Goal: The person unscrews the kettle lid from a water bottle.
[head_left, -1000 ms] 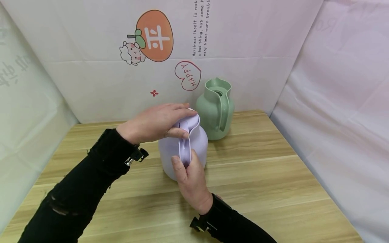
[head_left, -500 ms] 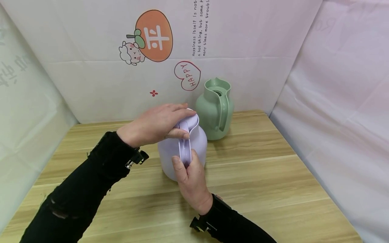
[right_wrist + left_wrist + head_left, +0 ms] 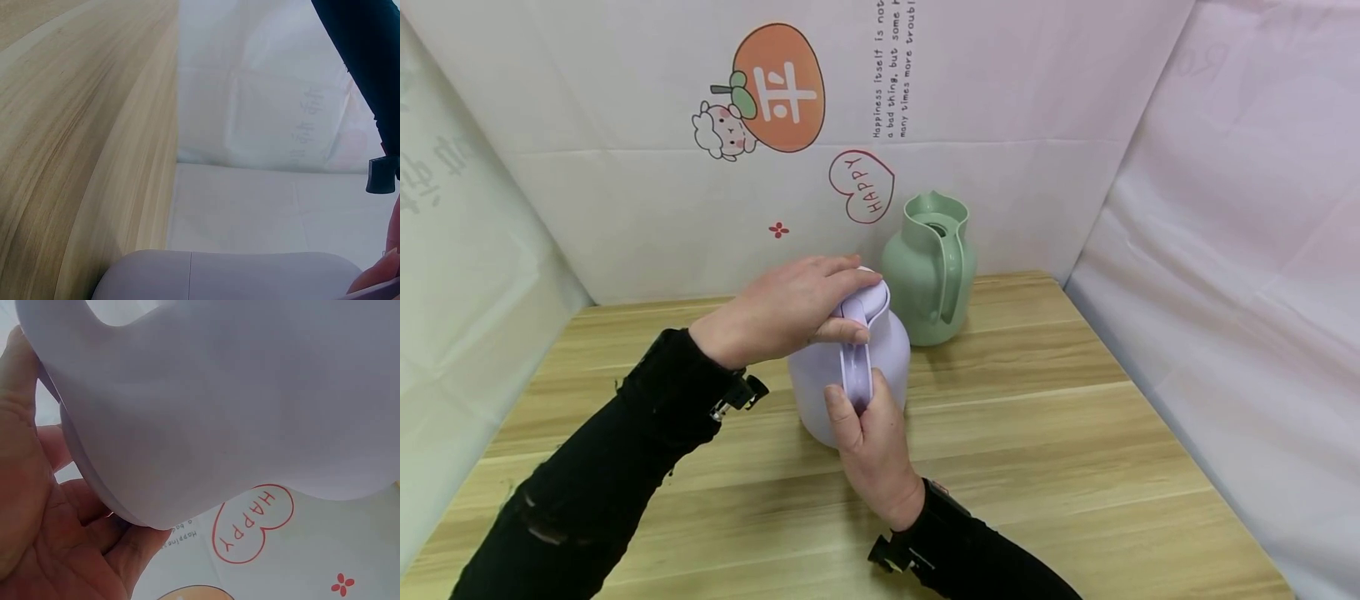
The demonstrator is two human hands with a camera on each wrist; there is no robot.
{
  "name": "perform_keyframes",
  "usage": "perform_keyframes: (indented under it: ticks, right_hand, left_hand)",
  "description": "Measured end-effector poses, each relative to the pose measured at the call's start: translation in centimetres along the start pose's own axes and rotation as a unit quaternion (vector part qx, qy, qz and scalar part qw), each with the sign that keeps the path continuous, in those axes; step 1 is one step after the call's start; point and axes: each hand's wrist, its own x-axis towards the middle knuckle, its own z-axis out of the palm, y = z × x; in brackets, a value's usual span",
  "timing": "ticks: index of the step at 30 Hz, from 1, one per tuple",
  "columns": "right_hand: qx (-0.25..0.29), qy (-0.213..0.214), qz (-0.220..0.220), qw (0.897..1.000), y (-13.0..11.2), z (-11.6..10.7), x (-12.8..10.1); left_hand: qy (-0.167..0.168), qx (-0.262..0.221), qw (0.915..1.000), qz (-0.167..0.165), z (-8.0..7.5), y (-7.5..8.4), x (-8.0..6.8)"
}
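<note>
A lavender thermos jug (image 3: 891, 354) stands upright on the wooden table, its handle (image 3: 856, 375) facing me. My left hand (image 3: 782, 307) lies across the top and grips the jug's lid (image 3: 871, 300), thumb on the near side by the top of the handle. In the left wrist view, its fingertips (image 3: 140, 540) bend against the rim of the lavender jug top (image 3: 156, 444). Lower down, my right hand (image 3: 880, 458) holds the handle with the thumb along its left side; its other fingers are mostly hidden. The right wrist view shows the jug's side (image 3: 250, 275) along the bottom.
Close behind the lavender jug, slightly right, stands a green thermos jug (image 3: 917, 283) with its top uncovered. A white printed cloth (image 3: 1022, 167) hangs at the table's back edge, and more white cloth flanks both sides. The wooden table (image 3: 1037, 433) extends around the jugs.
</note>
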Motion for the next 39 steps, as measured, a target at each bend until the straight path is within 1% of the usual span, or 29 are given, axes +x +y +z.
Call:
perform_keyframes:
  ticks: [4,15,22,29,39]
  right_hand:
    - [-0.001,0.000,-0.003,1.000,0.0,-0.1,0.0]
    - [0.005,-0.010,0.002,1.000,0.2,-0.2,0.0]
    - [0.008,-0.008,-0.005,1.000,0.2,-0.3,0.1]
    - [0.010,-0.014,0.000,1.000,0.0,-0.3,0.1]
    - [0.009,-0.018,0.002,1.000,0.1,-0.3,0.0]
  left_hand:
    - [-0.004,-0.005,0.9999,-0.008,-0.1,-0.1,0.0]
    - [-0.018,-0.020,0.9996,-0.007,-0.2,-0.5,0.0]
    - [-0.014,-0.033,0.9993,0.008,-0.3,-0.8,-0.3]
    - [-0.011,-0.040,0.9988,0.025,-0.6,-1.0,-0.4]
    - [-0.038,-0.063,0.9968,0.032,-1.5,-1.0,-0.6]
